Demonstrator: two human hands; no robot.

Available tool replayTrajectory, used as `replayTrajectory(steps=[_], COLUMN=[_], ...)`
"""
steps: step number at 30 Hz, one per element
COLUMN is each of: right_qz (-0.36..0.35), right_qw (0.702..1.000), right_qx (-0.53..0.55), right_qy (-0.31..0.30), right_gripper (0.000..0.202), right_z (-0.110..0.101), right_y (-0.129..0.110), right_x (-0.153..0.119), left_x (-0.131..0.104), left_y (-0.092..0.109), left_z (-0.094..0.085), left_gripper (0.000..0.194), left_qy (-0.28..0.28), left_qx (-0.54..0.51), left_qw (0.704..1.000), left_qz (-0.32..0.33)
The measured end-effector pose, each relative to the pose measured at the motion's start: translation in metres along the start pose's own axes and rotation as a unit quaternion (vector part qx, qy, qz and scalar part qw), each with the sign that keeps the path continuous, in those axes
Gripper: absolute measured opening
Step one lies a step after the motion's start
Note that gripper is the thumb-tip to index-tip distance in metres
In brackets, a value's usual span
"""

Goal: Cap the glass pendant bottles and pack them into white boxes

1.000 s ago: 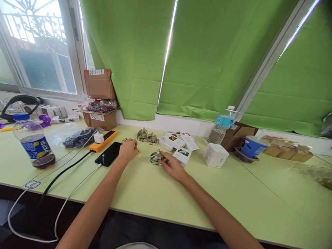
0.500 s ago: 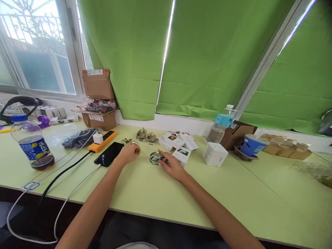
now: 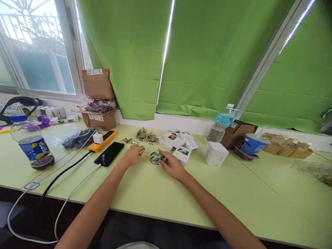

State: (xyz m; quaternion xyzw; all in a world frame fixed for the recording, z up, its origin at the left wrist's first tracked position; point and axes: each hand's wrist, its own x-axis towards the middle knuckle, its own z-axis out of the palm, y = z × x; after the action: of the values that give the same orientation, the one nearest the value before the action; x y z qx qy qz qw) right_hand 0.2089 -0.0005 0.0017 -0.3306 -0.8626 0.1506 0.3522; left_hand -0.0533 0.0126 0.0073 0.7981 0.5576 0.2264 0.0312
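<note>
My right hand (image 3: pixel 173 166) is closed on the right side of a round glass perfume bottle (image 3: pixel 155 158), which stands on the table with its gold neck up. A small gold cap (image 3: pixel 141 151) is pinched in my left hand (image 3: pixel 132 155), a short way left of the bottle. Just behind my left hand lie several gold and silver caps (image 3: pixel 126 141). Two dark round perfume bottles with gold patterns, the left one (image 3: pixel 141 134) and the right one (image 3: pixel 151 138), stand farther back, side by side.
A black phone (image 3: pixel 109 154) and an orange power strip (image 3: pixel 102 141) lie to the left, with cables. White cartons (image 3: pixel 174 140) lie behind my right hand. A white box (image 3: pixel 215 154), a water bottle (image 3: pixel 217 128) and a blue cup (image 3: pixel 251 145) stand rightward; a cola bottle (image 3: pixel 32 147) stands far left.
My left hand has moved slightly right, nearer the bottle, and the caps behind it show more fully. My right hand and the glass bottle have stayed in place.
</note>
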Motion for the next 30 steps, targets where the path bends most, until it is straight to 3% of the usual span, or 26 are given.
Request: replayTrajectory(steps=[6, 10, 15, 22, 30], right_qz=[-0.003, -0.010, -0.013, -0.006, -0.018], right_qw=[1.000, 1.000, 1.000, 1.000, 1.000], right_qx=[0.001, -0.001, 0.004, 0.008, 0.000], right_qy=[0.002, 0.003, 0.004, -0.004, 0.007], right_gripper=[0.049, 0.049, 0.048, 0.047, 0.046], right_z=[0.000, 0.000, -0.001, -0.001, 0.000], right_y=[0.000, -0.001, -0.001, -0.003, -0.003], right_x=[0.001, 0.000, 0.000, 0.000, 0.001], left_x=[0.001, 0.005, 0.006, 0.004, 0.004], left_y=[0.022, 0.040, 0.053, 0.063, 0.070], left_z=[-0.007, -0.007, -0.001, 0.005, 0.011], left_gripper=[0.028, 0.030, 0.033, 0.036, 0.037], left_qy=[0.092, 0.155, 0.169, 0.195, 0.193], left_qx=[-0.157, -0.304, -0.444, -0.497, -0.514], left_qw=[0.983, 0.940, 0.880, 0.846, 0.836], left_qz=[0.037, 0.028, 0.026, 0.008, 0.016])
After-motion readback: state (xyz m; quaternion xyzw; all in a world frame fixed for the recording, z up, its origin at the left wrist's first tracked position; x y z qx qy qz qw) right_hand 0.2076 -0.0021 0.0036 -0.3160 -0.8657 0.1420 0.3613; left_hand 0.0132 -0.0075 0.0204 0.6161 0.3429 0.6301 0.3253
